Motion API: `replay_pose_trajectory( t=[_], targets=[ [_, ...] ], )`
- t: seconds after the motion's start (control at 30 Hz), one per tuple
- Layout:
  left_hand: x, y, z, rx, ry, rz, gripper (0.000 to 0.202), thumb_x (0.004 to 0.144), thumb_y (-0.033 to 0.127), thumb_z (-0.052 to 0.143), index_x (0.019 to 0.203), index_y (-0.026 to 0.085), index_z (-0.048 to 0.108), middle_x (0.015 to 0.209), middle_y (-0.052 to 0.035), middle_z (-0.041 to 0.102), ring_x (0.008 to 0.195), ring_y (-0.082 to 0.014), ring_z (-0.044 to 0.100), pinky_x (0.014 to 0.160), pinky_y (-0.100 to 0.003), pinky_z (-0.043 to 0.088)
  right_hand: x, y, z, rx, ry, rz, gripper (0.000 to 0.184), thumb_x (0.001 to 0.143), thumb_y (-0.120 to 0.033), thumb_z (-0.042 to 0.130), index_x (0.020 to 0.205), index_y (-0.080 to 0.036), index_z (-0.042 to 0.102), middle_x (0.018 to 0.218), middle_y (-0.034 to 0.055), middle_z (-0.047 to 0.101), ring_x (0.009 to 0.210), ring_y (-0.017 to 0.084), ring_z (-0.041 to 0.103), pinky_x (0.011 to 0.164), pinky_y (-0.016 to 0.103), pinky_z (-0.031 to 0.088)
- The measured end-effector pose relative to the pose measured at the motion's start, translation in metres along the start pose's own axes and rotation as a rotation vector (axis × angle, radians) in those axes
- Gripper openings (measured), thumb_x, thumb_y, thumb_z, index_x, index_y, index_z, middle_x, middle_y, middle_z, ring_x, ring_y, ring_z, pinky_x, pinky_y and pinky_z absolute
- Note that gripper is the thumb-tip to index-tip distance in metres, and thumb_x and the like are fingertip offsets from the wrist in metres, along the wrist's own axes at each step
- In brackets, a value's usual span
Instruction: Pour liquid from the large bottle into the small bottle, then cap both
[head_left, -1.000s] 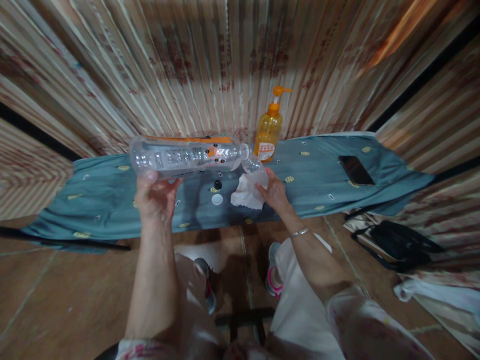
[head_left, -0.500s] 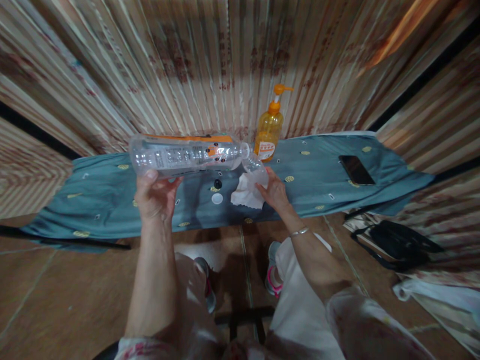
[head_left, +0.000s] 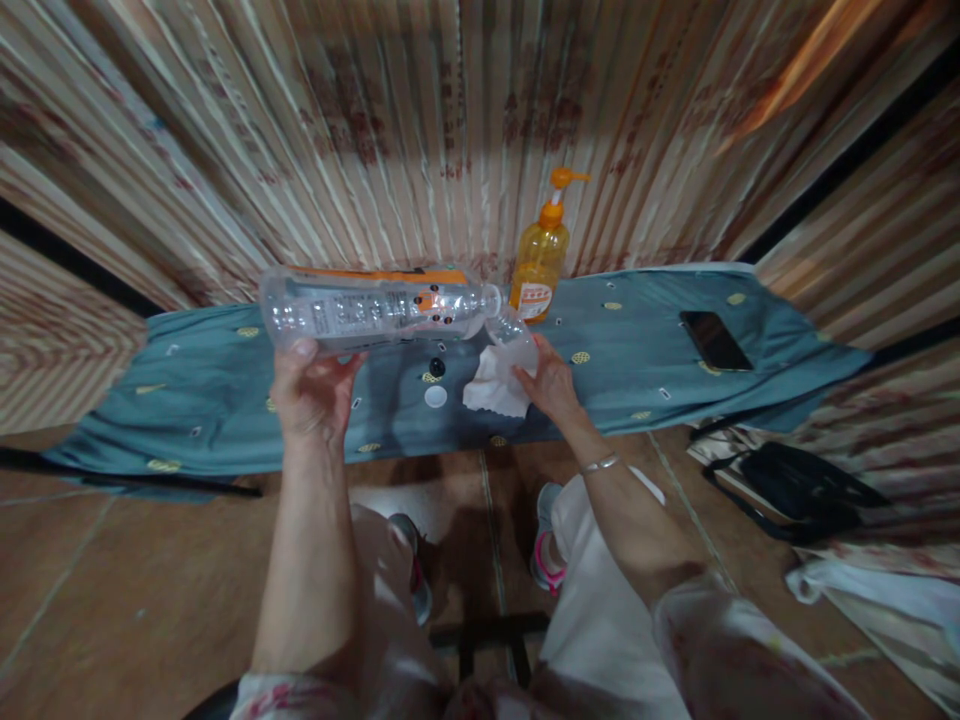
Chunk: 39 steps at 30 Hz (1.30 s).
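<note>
Teal cloth (head_left: 217,400) below; bottle (head_left: 360,312) sideways, mouth (head_left: 493,299) rightward; left fingers (head_left: 303,349) clasp it, right fingers (head_left: 543,354) clasp clear container (head_left: 516,336).

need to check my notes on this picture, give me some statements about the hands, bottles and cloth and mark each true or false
1. The left hand holds a large clear plastic bottle sideways. True.
2. The orange-topped pump bottle stands upright. True.
3. The right hand grips the pump bottle. False: it holds a small clear plastic vessel.
4. A smartphone lies left of the pump bottle in the picture. False: it lies to the right.
5. A small round black object is on the tablecloth. True.
6. The tablecloth is red. False: it is blue-green.
</note>
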<state>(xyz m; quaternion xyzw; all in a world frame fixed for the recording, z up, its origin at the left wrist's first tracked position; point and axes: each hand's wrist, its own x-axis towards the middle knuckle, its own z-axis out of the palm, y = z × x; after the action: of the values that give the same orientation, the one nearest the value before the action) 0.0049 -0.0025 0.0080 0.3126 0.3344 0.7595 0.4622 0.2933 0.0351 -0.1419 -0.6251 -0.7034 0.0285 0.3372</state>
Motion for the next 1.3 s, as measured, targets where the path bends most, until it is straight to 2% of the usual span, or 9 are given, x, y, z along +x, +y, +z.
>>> replay_pose_trajectory(
  t=[0.17,0.4,0.73,0.9,1.07,1.3],
  targets=[
    [0.0002,0.0001,0.0005,-0.002,-0.013,0.001,0.049,0.044,0.029,0.074,0.092,0.023,0.065,0.086,0.0,0.071,0.073,-0.0155,0.063,0.061,-0.027,0.055,0.0001,0.001,0.001,0.006,0.017,-0.005,0.064,0.088,-0.037,0.054,0.139,-0.001,0.038,0.134,0.0261,0.056,0.124,0.034,0.056,0.103,0.049,0.048],
    [0.0002,-0.0007,-0.0009,0.014,-0.001,-0.004,0.044,0.044,0.03,0.074,0.086,0.02,0.064,0.087,-0.0017,0.07,0.074,-0.016,0.062,0.061,-0.028,0.055,-0.0002,-0.0004,-0.0005,-0.002,0.003,0.006,0.063,0.088,-0.036,0.055,0.14,-0.004,0.037,0.134,0.0258,0.057,0.123,0.033,0.057,0.101,0.048,0.049],
    [-0.0004,0.0016,0.0006,0.001,-0.02,0.005,0.053,0.044,0.029,0.074,0.096,0.024,0.064,0.085,0.0001,0.07,0.073,-0.0162,0.062,0.061,-0.029,0.054,-0.0008,0.0024,0.0033,0.017,0.049,-0.013,0.061,0.088,-0.038,0.053,0.139,-0.007,0.039,0.132,0.0243,0.058,0.119,0.034,0.058,0.099,0.051,0.05],
    [-0.0012,0.0015,0.0001,-0.005,-0.013,-0.007,0.053,0.044,0.03,0.076,0.095,0.023,0.064,0.083,0.0,0.07,0.072,-0.0159,0.062,0.06,-0.027,0.054,-0.0008,0.0018,0.0036,-0.01,0.036,-0.011,0.064,0.087,-0.034,0.057,0.139,-0.002,0.038,0.131,0.0257,0.058,0.121,0.033,0.057,0.102,0.047,0.049],
    [-0.0013,0.0013,0.0009,-0.005,-0.004,-0.014,0.051,0.044,0.028,0.075,0.093,0.023,0.064,0.08,0.0005,0.069,0.073,-0.0164,0.063,0.059,-0.027,0.054,-0.0012,0.0019,0.0044,-0.014,0.051,-0.012,0.062,0.088,-0.036,0.055,0.139,-0.004,0.038,0.133,0.0241,0.057,0.122,0.033,0.057,0.102,0.049,0.048],
    [-0.0008,0.0019,0.001,-0.001,-0.018,-0.01,0.054,0.044,0.028,0.075,0.097,0.026,0.065,0.086,0.0003,0.07,0.074,-0.0162,0.062,0.06,-0.027,0.054,-0.0009,0.0016,0.0018,-0.008,0.015,-0.005,0.062,0.089,-0.037,0.053,0.141,-0.007,0.037,0.134,0.024,0.057,0.122,0.033,0.057,0.099,0.05,0.049]
  ],
)
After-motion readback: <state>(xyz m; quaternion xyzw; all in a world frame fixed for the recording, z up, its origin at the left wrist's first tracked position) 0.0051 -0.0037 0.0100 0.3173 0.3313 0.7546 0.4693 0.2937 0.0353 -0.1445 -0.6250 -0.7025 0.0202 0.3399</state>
